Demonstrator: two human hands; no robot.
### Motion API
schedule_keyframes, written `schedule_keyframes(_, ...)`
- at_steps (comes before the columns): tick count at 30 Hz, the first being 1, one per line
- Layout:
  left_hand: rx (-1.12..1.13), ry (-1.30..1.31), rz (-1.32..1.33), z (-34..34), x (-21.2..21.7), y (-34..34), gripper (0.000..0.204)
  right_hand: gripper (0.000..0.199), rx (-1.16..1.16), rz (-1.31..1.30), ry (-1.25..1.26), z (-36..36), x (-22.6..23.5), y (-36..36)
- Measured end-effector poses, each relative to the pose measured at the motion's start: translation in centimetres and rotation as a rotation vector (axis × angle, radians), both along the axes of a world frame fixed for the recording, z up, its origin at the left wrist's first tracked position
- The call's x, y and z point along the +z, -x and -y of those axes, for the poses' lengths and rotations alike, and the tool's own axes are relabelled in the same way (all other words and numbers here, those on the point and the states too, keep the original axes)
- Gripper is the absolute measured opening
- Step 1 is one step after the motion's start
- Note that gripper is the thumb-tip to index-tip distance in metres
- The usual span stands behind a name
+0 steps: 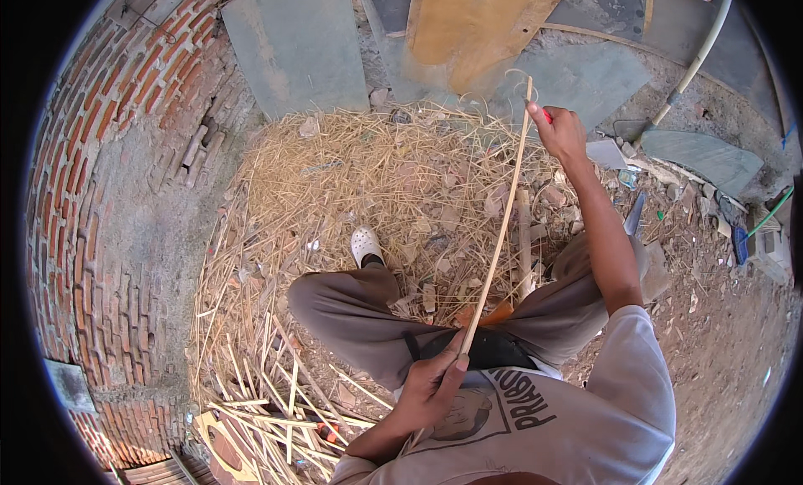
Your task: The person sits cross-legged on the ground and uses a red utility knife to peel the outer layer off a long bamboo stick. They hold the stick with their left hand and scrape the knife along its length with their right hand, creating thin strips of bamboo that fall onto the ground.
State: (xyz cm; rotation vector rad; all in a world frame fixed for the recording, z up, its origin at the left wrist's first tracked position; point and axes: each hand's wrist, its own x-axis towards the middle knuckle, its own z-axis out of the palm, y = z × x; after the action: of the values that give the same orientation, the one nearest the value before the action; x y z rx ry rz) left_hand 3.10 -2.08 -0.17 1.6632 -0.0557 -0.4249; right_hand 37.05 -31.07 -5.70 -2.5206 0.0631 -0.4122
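Pale strip (pixel 499 234), left hand (pixel 432 389), fingers clamped on its near end, right hand (pixel 562 134), fingers clamped on red item (pixel 547 115) beside far end, strip pile (pixel 292 410), near left.

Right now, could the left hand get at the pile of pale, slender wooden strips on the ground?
Probably, once freed: the left hand grips the lower end of a long, pale wooden strip. The pile lies beside the left forearm, with nothing seen blocking it.
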Motion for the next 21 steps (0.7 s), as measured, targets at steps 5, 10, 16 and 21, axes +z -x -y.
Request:
schedule_keyframes(5, -0.054, 0.004, 0.005, -0.2, 0.7, 0.2, 0.045, 0.083, -0.17, -0.055, -0.102, 3.0, -1.3, -3.3)
schedule_keyframes(10, -0.141, 0.163, 0.178, 0.0, -0.2, 1.8, 0.043, 0.094, -0.411, -0.124, -0.252, 10.1, -5.0, -6.1)
schedule_keyframes(16, 0.229, 0.35, -0.217, -2.2, -0.9, -0.8, 0.045, 0.082, 0.057, -0.072, -0.276, -0.9, -0.4, 0.5)
schedule_keyframes(21, 0.235, 0.541, -0.222, -2.1, -1.3, -3.6, 0.05, 0.063, 0.676, 0.119, 0.066, -8.8, 3.1, 12.4)
